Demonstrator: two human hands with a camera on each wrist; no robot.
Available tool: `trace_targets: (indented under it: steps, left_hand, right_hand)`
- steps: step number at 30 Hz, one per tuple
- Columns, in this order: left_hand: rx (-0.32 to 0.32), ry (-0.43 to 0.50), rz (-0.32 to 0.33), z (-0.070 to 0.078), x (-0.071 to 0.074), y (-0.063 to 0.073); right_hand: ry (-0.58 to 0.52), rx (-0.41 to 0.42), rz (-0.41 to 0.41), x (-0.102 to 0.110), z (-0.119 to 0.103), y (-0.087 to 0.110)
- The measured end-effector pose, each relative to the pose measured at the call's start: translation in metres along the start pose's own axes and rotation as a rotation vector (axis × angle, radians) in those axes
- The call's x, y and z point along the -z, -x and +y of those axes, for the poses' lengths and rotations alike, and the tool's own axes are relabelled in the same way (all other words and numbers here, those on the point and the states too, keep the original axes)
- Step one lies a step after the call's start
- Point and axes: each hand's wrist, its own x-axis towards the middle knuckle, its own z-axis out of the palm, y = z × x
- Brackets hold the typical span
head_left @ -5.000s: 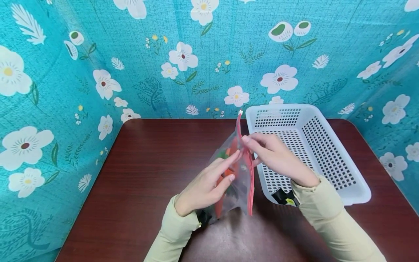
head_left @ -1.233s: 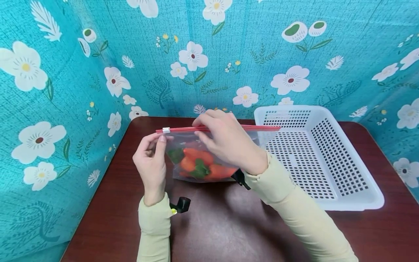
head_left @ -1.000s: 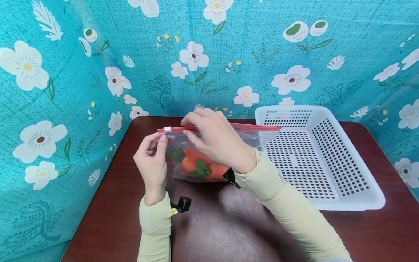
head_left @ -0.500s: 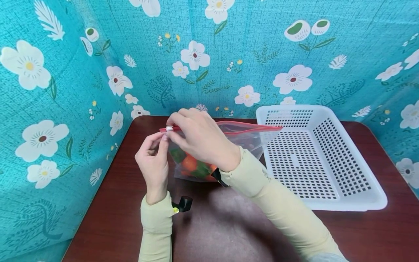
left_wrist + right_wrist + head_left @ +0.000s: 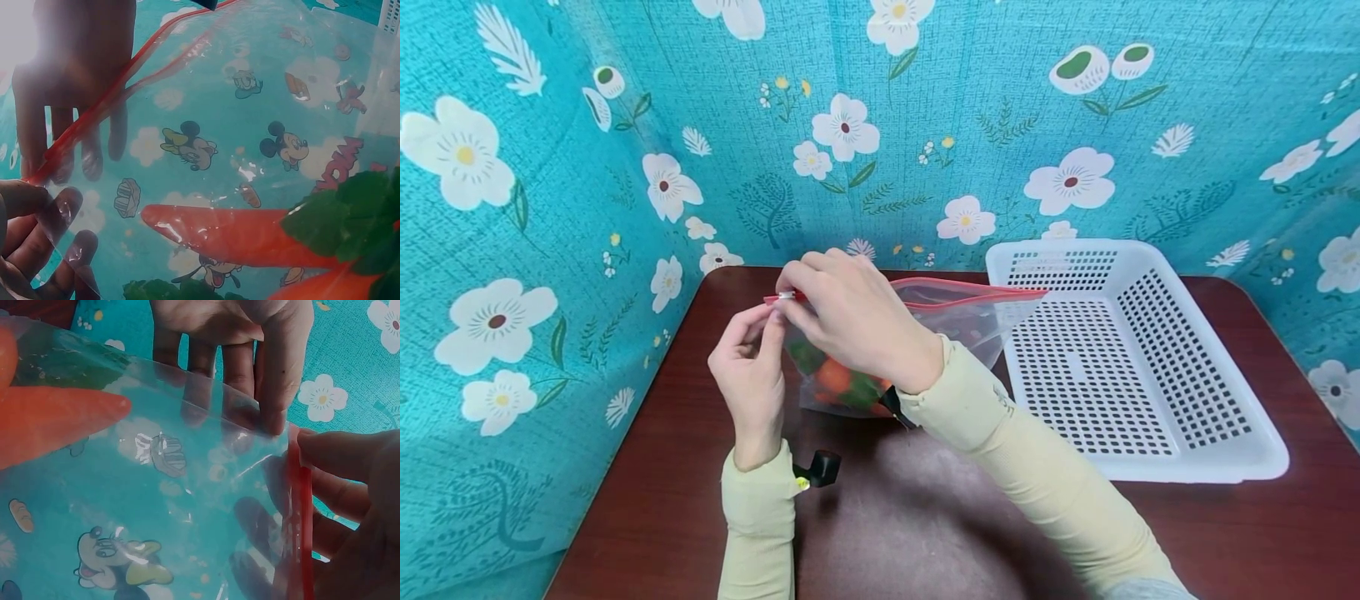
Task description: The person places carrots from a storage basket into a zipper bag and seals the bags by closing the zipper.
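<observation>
My left hand pinches the upper left corner of a clear zipper bag printed with cartoon figures. The bag stands on its bottom edge, its red zip strip running left to right along the top. Fingers and thumb of my right hand pinch that strip beside the white slider, right next to the left fingertips. To the right of this hand the two red edges gape apart. Inside the bag lie orange carrots with green leafy tops, partly hidden behind the right hand in the head view.
A white perforated plastic basket stands on the right, just beyond the bag's right end. Underneath is a dark red-brown table. A teal flowered cloth hangs behind and at both sides.
Since the oldest frame, the bag has turned from edge-on to crosswise and the left hand has gone to its slider corner. The right hand has slid left along the zip to the slider.
</observation>
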Motion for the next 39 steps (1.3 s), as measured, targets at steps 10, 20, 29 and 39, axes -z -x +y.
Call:
trace_targets:
  steps: [10, 20, 29, 39]
  left_hand:
    - [0.02, -0.005, -0.017, 0.0014, -0.0011, 0.0]
    - [0.029, 0.022, -0.01, 0.0023, -0.0011, 0.0001]
    - [0.022, 0.048, 0.0, 0.001, -0.0003, 0.0002]
    - [0.014, 0.048, 0.003, -0.0011, -0.0005, 0.0]
  right_hand:
    - [0.011, -0.005, -0.002, 0.0001, 0.0002, 0.0007]
    - [0.019, -0.001, -0.001, 0.0013, -0.0001, 0.0004]
    - [0.024, -0.019, -0.02, 0.0032, -0.001, 0.0012]
    - [0.028, -0.029, -0.03, 0.0035, -0.0005, 0.0022]
